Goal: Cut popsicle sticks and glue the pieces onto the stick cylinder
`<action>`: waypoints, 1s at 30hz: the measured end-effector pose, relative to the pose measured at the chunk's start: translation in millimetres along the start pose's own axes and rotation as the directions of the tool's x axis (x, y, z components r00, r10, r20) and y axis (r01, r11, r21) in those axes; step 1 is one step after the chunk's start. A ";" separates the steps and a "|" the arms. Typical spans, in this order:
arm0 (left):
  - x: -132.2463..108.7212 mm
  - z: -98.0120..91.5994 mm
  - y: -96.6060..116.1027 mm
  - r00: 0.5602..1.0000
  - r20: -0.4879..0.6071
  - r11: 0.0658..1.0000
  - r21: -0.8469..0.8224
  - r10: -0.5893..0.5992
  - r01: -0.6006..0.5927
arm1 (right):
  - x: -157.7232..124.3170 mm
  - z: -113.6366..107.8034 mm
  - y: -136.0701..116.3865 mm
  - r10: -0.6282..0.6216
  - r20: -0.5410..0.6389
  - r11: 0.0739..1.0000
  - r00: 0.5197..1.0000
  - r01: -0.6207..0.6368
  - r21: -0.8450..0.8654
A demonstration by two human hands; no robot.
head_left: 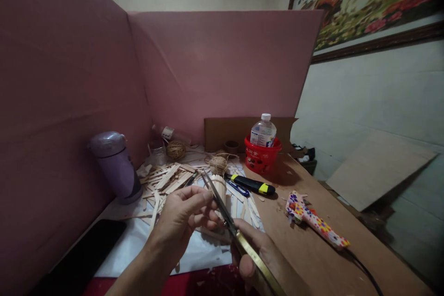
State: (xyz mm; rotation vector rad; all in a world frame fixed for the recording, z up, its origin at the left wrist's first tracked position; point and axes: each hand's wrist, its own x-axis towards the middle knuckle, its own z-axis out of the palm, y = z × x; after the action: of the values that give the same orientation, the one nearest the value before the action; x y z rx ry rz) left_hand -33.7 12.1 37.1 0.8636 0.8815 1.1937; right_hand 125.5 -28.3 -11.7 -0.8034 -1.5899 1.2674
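Observation:
My right hand is closed around the gold handles of a pair of scissors. The dark blades point up and away, slightly parted at the tips. Beside the blades, my left hand pinches with thumb and forefinger. What lies in that pinch is too small to make out. Just behind the blades is an upright-looking bundle of wooden craft sticks with twine around it, its lower part hidden by my hands and the scissors. A ball of twine sits behind the bundle.
Loose craft sticks lie heaped at left on white paper. A black-yellow utility knife, a flowered glue gun with a cord, and a red bucket holding a bottle are at right. A purple tumbler stands left.

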 end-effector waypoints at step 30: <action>5.5 0.6 -13.7 0.999 0.052 0.998 0.065 0.003 -0.006 | 0.2 -1.9 7.2 0.095 0.031 0.993 0.995 -0.092 -0.076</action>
State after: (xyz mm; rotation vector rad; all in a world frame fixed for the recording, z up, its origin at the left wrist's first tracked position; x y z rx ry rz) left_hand -26.9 15.3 24.3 0.9455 0.8803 1.1466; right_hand 126.9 -25.6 -18.5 -0.9160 -1.6517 1.3014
